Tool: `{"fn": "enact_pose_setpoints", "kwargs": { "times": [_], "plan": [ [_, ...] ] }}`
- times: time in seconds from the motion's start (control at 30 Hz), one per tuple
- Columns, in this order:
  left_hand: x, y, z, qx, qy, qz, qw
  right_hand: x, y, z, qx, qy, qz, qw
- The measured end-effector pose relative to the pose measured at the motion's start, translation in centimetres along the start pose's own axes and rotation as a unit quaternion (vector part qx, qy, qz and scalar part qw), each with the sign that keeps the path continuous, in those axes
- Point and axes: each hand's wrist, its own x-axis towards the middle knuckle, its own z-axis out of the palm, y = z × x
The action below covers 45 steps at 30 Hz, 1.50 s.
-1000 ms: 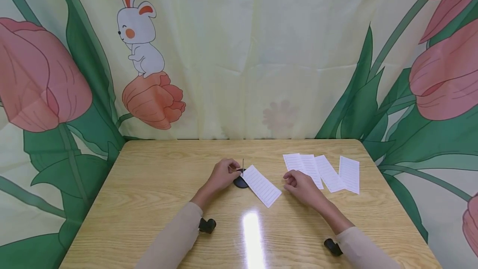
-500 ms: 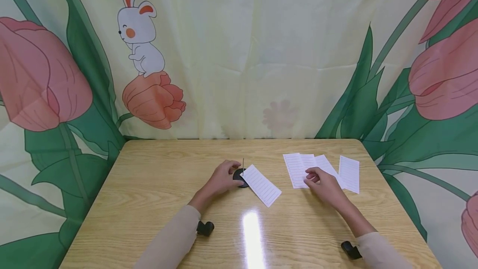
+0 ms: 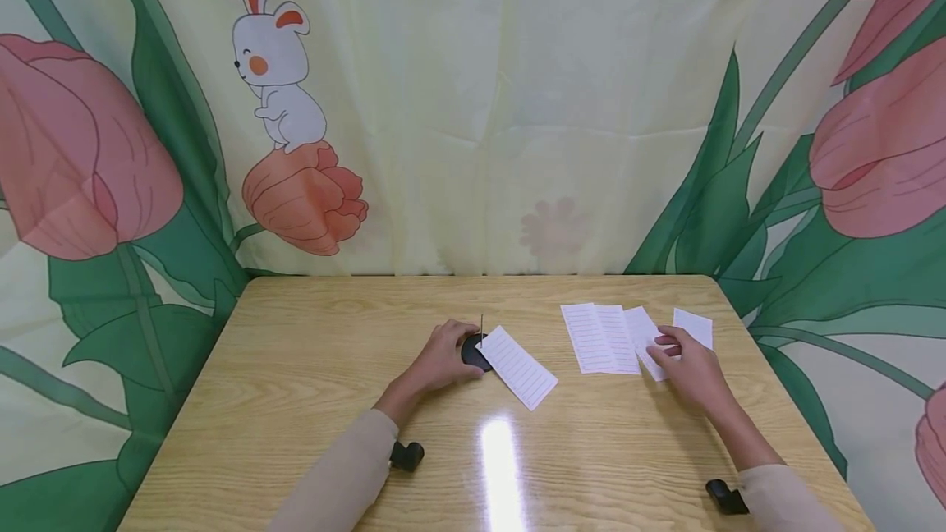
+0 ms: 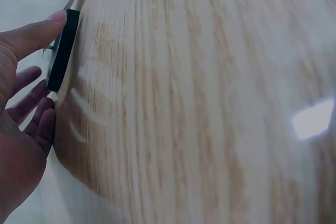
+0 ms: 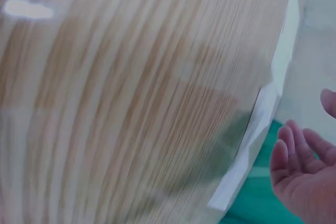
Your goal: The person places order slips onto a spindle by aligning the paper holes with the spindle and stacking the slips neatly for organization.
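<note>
The left hand is gripping the round black spike base between thumb and fingers, while the empty right hand, fingers loosely curled, is hovering over the right end of 4 rectangular white lined paper slips, long axes running roughly near to far, right of the base. It is hiding the near part of the rightmost slip

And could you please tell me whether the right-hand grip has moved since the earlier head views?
Yes, against the table, the right-hand grip has shifted rightward along the white sheets.
</note>
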Motion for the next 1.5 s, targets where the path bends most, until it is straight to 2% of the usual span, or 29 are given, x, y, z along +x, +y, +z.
{"fn": "enact_pose_setpoints", "kwargs": {
  "times": [0.3,0.57,0.77,0.9,1.13,1.5],
  "plan": [
    [-0.2,0.1,0.0,0.016,0.006,0.001,0.9999,0.3,2.3,-1.5,-0.015,0.022,0.044,0.9987],
    [-0.1,0.0,0.3,0.017,0.003,-0.01,0.9998,0.7,4.0,-2.4,-0.025,0.019,0.095,0.995],
    [0.1,-0.2,0.7,0.013,0.006,-0.01,0.9998,0.6,5.1,-3.1,-0.043,-0.001,0.142,0.9889],
    [0.0,0.0,0.6,0.009,0.006,-0.012,0.9999,0.4,5.5,-3.3,-0.053,-0.013,0.15,0.9872],
    [0.3,0.1,0.7,0.015,0.001,-0.017,0.9997,0.4,6.4,-2.8,-0.055,-0.008,0.167,0.9844],
    [0.5,0.1,0.4,0.019,-0.004,-0.026,0.9995,0.7,5.9,-3.0,-0.043,-0.021,0.18,0.9825]
  ]
}}
